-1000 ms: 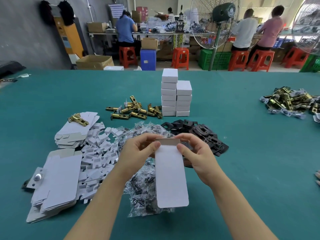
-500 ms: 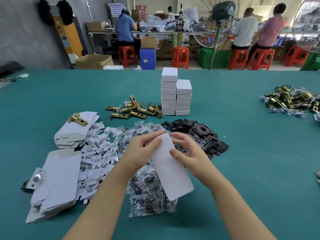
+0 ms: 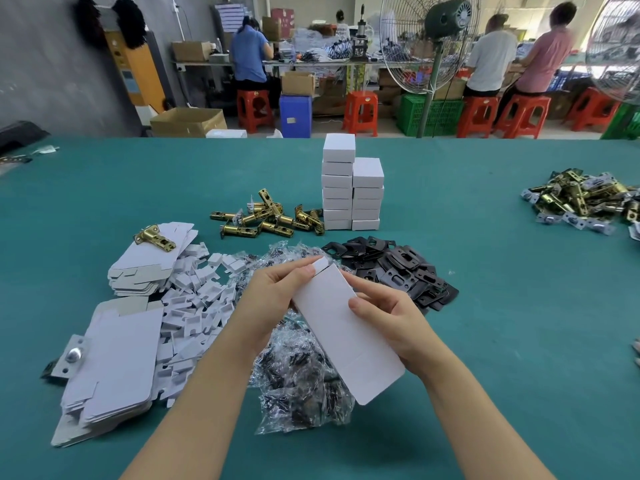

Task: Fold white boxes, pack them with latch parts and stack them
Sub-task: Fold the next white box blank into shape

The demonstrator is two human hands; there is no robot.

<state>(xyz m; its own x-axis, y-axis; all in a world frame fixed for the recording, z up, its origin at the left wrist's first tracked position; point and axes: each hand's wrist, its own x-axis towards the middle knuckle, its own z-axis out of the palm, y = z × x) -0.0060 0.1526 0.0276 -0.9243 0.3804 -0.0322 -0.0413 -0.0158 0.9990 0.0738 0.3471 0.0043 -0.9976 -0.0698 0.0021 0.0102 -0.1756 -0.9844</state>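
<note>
A flat white box blank (image 3: 341, 327) is held tilted above the table, its long end pointing toward me and to the right. My left hand (image 3: 273, 303) pinches its far end flap with thumb and fingers. My right hand (image 3: 388, 320) grips its right edge, thumb on top. Under it lies a heap of clear bags of small dark parts (image 3: 298, 375). Two stacks of folded white boxes (image 3: 349, 188) stand at the middle back. Brass latch bolts (image 3: 270, 216) lie left of the stacks, black plates (image 3: 391, 268) to the right.
Piles of flat box blanks (image 3: 117, 358) and small white inserts (image 3: 194, 299) cover the left of the green table (image 3: 519, 341). One brass latch (image 3: 156, 237) rests on the farther blank pile. Another latch heap (image 3: 585, 202) lies at far right. People work at benches behind.
The blank has turned from pointing straight at me to slanting down to the right. My right hand slid from the far end down along its right edge.
</note>
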